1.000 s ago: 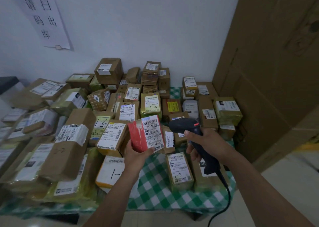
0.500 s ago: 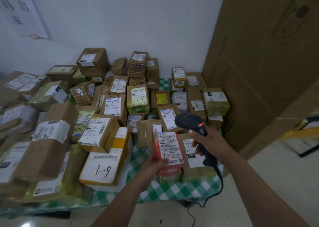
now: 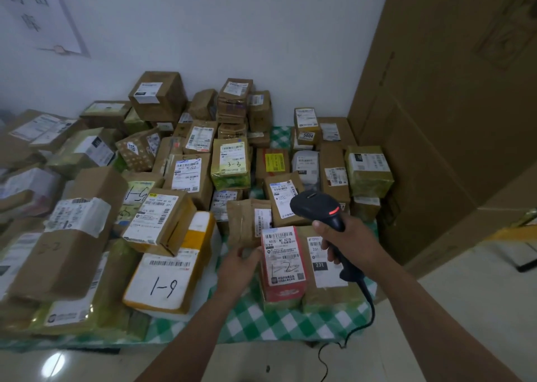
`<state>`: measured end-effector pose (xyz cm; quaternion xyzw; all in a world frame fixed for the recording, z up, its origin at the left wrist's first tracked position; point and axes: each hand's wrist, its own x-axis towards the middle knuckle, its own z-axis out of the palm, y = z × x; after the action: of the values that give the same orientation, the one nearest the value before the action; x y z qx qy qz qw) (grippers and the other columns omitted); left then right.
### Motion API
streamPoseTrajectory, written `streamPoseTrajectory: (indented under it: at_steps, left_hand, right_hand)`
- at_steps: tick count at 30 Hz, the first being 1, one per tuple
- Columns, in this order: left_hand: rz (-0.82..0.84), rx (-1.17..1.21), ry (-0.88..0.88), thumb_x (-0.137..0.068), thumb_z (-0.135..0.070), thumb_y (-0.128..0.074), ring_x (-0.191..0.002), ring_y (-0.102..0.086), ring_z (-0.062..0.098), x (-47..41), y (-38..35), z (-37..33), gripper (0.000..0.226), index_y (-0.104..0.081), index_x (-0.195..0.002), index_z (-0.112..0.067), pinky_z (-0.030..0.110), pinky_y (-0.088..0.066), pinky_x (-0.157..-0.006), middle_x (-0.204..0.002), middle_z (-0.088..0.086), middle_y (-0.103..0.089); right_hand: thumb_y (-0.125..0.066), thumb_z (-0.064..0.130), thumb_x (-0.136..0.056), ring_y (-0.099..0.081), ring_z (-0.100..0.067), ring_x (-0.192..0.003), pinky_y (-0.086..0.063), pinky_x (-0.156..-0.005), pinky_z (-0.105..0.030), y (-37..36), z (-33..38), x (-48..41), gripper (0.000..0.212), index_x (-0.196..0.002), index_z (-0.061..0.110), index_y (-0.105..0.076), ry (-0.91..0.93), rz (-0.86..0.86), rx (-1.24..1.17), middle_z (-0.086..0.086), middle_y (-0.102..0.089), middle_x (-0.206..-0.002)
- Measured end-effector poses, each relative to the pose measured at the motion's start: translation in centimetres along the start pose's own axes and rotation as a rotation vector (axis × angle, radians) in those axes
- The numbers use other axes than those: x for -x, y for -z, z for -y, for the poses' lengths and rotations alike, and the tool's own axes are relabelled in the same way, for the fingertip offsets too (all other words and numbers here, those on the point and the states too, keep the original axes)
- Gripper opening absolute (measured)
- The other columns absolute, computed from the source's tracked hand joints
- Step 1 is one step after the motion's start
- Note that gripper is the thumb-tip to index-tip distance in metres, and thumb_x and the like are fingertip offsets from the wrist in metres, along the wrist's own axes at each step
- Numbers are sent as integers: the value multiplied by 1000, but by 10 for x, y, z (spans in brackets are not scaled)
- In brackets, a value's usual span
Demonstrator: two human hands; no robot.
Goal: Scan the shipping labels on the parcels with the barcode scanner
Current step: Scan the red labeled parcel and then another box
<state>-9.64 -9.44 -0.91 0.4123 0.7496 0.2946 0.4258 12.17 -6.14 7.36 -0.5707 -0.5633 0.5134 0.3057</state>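
Right hand (image 3: pixel 345 242) grips my black pistol-shaped barcode scanner (image 3: pixel 318 207), nose aimed far-left; left hand (image 3: pixel 236 267), fingers relaxed, touches red labelled parcel (image 3: pixel 283 265), lying lengthwise away.

Right hand (image 3: pixel 353 242) grips the barcode scanner (image 3: pixel 315 207) above the red parcel (image 3: pixel 283 265); left hand (image 3: pixel 236 268) touches it.

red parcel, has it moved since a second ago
Yes. The red parcel went down and to the right, toward the 231 parcel. It was held up in the air to that parcel's left, and now it lies label-up right beside it.
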Motion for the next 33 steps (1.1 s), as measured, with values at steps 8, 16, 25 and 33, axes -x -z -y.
streamPoseTrajectory:
  at_steps: [8,16,25,33]
  left_hand:
    - [-66,-190,-56,-80,-38,-79,-122,-57,25,-86,16,-15,65,-49,-134,-19,41,-49,-101,-134,6,-60]
    - [-22,-133,71,-76,-34,-83,-123,-56,29,-119,9,-4,78,-44,-138,-7,38,-50,-99,-138,14,-56]
    - [-75,258,-19,-83,-35,-76,-127,-52,25,-106,52,-40,81,-34,-151,-22,39,-47,-102,-138,-2,-51]
    - [141,71,-90,-85,-55,-65,-101,-64,19,-111,110,-81,76,-40,-149,-23,39,-52,-93,-127,6,-64]
  right_hand:
    - [-67,30,-92,-58,-19,-47,-49,-48,-29,-12,19,-38,16,-83,19,-60,22,-62,32,-6,-64,-61]
    - [-67,29,-92,-57,-15,-44,-48,-45,-26,-24,24,-56,14,-86,19,-60,-28,-87,51,-3,-65,-61]
    - [-66,32,-93,-57,-19,-47,-48,-47,-25,-20,46,-55,24,-81,12,-60,-9,-92,8,-6,-65,-60]
    - [-67,35,-91,-58,-16,-48,-50,-52,-27,-21,64,-44,18,-79,25,-58,87,62,263,-13,-65,-62]
